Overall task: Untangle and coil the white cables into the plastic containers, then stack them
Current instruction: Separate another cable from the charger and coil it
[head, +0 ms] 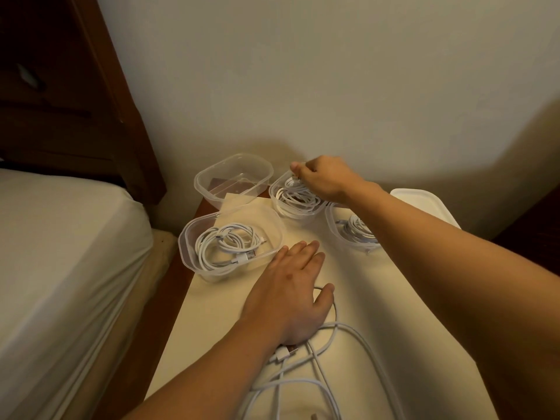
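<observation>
Our right hand (pixel 325 178) reaches to the far tub (pixel 298 197), fingers (pixel 298 169) curled and pinching the cable coil (pixel 298 192) inside it. Our left hand (pixel 291 294) lies flat on the desk (pixel 378 283), fingers spread. The loose cable (pixel 348 356) sprawls just behind that palm, nearer us, running roughly lengthwise toward our body. We judge the left hand nearer it, and the empty tub (pixel 233 178) lies far-left.

We see four containers on the desk (pixel 212 313): an empty one (pixel 233 177) far left, one with a coil (pixel 230 242) before it, two more (pixel 295 197) (pixel 351 230) to the right, loose cable (pixel 318 368) nearest, bed (pixel 60 237) left.
</observation>
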`<action>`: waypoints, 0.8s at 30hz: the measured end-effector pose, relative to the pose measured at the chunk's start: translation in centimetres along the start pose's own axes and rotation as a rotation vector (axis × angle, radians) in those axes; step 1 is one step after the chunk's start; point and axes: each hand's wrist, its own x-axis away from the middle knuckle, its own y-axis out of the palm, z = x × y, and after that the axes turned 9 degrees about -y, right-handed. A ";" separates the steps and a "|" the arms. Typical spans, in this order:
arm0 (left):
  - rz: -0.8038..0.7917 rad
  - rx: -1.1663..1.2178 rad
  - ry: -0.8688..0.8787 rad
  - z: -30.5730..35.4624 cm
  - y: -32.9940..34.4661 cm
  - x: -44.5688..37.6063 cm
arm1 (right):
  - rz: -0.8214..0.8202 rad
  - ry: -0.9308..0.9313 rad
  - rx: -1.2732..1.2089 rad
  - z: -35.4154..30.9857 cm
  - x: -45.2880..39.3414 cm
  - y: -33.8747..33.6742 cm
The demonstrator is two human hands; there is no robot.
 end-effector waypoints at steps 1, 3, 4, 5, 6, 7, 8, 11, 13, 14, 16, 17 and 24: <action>-0.001 -0.002 -0.002 0.0 0.0 0.0 | -0.041 -0.005 0.011 0.0 0.1 0.1; -0.003 -0.001 -0.006 0.0 0.0 0.0 | -0.108 -0.024 0.041 0.2 0.4 0.2; -0.001 0.001 -0.007 0.0 0.0 0.0 | -0.141 -0.031 0.055 0.2 0.4 0.2; -0.001 0.002 -0.008 0.0 0.0 0.0 | -0.178 -0.037 0.073 0.1 0.5 0.2; -0.003 0.004 -0.008 0.0 0.0 0.0 | -0.215 -0.042 0.099 0.0 0.4 0.3; -0.005 0.006 -0.008 0.0 0.0 0.0 | -0.253 -0.049 0.129 0.0 0.3 0.3; -0.004 0.008 -0.008 0.0 0.0 0.0 | -0.283 -0.056 0.157 0.0 0.2 0.4; -0.002 0.010 -0.011 0.0 0.0 0.0 | -0.322 -0.101 0.196 -0.1 0.1 0.4; -0.004 0.010 -0.011 0.0 0.0 0.0 | -0.307 -0.121 0.199 0.0 0.0 0.5; -0.005 0.012 -0.011 0.0 -0.1 0.0 | -0.293 -0.122 0.211 0.1 0.0 0.5; -0.003 0.017 -0.009 0.0 -0.1 0.1 | -0.276 -0.095 0.296 0.6 -0.3 0.7; -0.002 0.019 -0.008 0.0 -0.1 0.1 | -0.274 -0.073 0.341 0.7 -0.4 0.6; 0.009 0.027 -0.002 0.0 -0.1 0.0 | -0.223 -0.190 0.425 -0.9 -0.3 0.4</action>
